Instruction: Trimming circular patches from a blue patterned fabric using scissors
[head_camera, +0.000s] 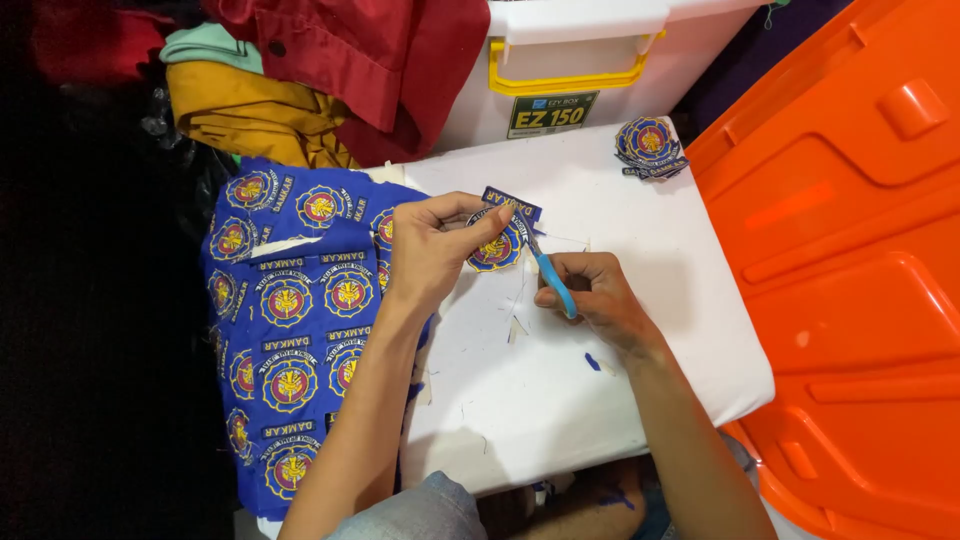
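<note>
**Scissors at the edge of a round embroidered patch**

Nearest to me, at the bottom of my view, I see a knee in blue denim (425, 510) and both forearms reaching up over a white work surface (560, 400). A few small fabric scraps (515, 328), white and blue, lie on that surface just below the hands.

My right hand (595, 295) is clenched around the blue handles of a small pair of scissors (548, 275), fingers curled through and over them. The blades point up and to the left and meet the edge of the patch; whether they are parted or closed I cannot tell, since they are thin and partly hidden.

My left hand (435, 245) pinches the patch (500, 235) between thumb and fingertips and holds it lifted just above the white surface, between the two hands. The patch is a round blue emblem with a red and yellow centre and a small blue banner strip on top.

To the left, partly under my left forearm, lies a blue fabric sheet (285, 330) covered with rows of the same uncut emblems, draped over the surface's edge.

Farther off, a small stack of cut patches (650, 148) sits near the far right corner. Behind it stands a white storage box (580, 70) with a yellow handle. Red, yellow and pale green garments (300, 80) are heaped at the far left, and a large orange plastic lid (860, 270) fills the right side.
</note>
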